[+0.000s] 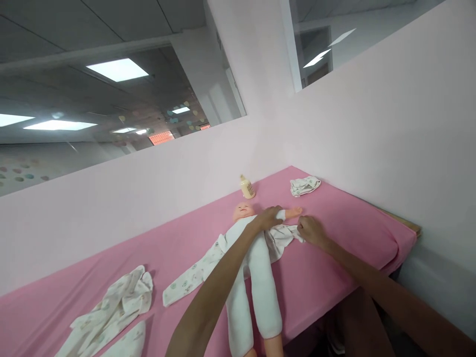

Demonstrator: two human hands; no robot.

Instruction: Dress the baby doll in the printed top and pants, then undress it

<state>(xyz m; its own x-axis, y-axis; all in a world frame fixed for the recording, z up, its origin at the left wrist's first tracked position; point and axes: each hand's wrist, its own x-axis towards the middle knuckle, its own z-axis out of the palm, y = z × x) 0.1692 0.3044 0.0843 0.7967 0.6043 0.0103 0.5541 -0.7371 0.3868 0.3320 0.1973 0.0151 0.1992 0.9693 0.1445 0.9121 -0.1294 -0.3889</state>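
Observation:
A baby doll (265, 282) in a white bodysuit lies on its back, its head towards the wall. My left hand (270, 218) is closed around the doll's white-sleeved upper arm near the shoulder; the doll's bare forearm (293, 212) sticks out to the right. Closed like a fist, my right hand (311, 231) grips the end of a printed baby shirt (280, 238), just below the doll's hand. That shirt is partly hidden beneath the doll, and its other sleeve (191, 275) stretches out to the left.
A cream pump bottle (247, 187) stands by the wall above the doll's head. Folded printed cloth (305, 186) lies at the far right corner. More printed baby clothes (115, 307) are at the lower left. White walls border the pink-covered table (357, 233).

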